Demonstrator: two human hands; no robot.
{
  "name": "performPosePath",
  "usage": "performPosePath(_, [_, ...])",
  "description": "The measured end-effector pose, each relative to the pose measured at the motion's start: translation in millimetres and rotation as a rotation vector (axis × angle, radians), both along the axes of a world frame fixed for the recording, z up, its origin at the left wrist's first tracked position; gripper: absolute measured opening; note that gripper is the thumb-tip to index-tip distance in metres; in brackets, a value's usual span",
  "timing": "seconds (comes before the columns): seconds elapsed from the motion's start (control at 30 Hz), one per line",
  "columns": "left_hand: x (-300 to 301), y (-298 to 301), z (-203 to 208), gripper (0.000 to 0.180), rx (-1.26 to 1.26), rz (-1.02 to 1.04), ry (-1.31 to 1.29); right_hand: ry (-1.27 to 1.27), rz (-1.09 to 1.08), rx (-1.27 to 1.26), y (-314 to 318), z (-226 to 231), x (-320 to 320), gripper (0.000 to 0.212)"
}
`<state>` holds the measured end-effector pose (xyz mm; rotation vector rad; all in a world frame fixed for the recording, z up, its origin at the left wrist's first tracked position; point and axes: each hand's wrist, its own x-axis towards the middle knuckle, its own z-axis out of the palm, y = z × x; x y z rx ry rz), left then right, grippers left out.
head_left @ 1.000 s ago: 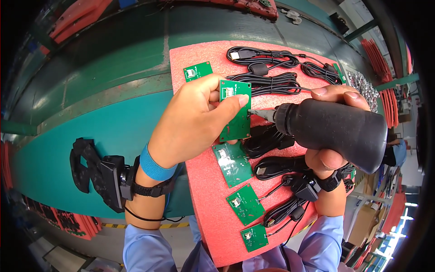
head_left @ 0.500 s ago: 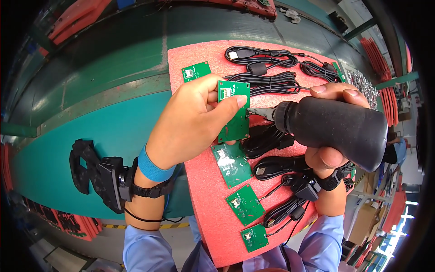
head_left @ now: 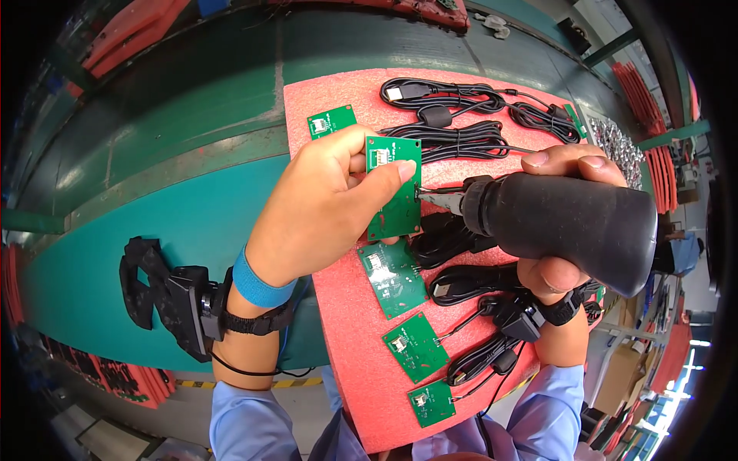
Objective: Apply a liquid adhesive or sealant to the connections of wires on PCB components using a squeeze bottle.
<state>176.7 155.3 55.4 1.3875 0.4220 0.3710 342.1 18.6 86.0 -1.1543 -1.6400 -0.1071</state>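
A: Where is the board being worked on?

B: The green circuit board (head_left: 401, 207) is raised above the pink foam sheet (head_left: 338, 307), pinched in the left hand (head_left: 319, 196): thumb flat on its face, fingers behind it.

A: And the other hand?

B: The right hand (head_left: 552, 278) is wrapped around a black bottle (head_left: 573, 219), tipped sideways so its grey nozzle (head_left: 444, 203) points at the board's right edge, beside a dark lead (head_left: 446, 190). Whether the tip actually touches, one cannot tell.

A: What could go wrong there?

B: The likeliest trouble is too much pressure. If the fingers squeeze the bottle hard, whatever is inside, which is hidden, could flood the edge, or drip onto the glossy board (head_left: 393, 280) lying below.

A: Anything from the left side?

B: The thumb is the main hold on the front. Should it slip, the board could twist against the nozzle, which might scrape the connections.

A: And the lead?

B: It runs toward the bottle's neck, so a careless wrist turn could snag it and strain its joint.
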Motion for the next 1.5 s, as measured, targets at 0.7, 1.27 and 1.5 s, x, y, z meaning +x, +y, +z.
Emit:
performPosePath(0.7, [1.4, -3.8, 4.5, 0.013, -0.066, 0.013, -0.028, -0.020, -0.003, 0.040, 2.9, 2.8, 3.1, 0.081])
performPosePath(1.27, [3.0, -2.1, 6.5, 0.014, -0.033, -0.006, 0.020, -0.035, -0.014, 0.020, 2.0, 3.1, 7.2, 0.082])
performPosePath(1.5, [3.4, -1.7, 5.9, 0.015, -0.043, -0.010, -0.005, -0.033, -0.024, 0.020, 2.3, 3.4, 6.8, 0.082])
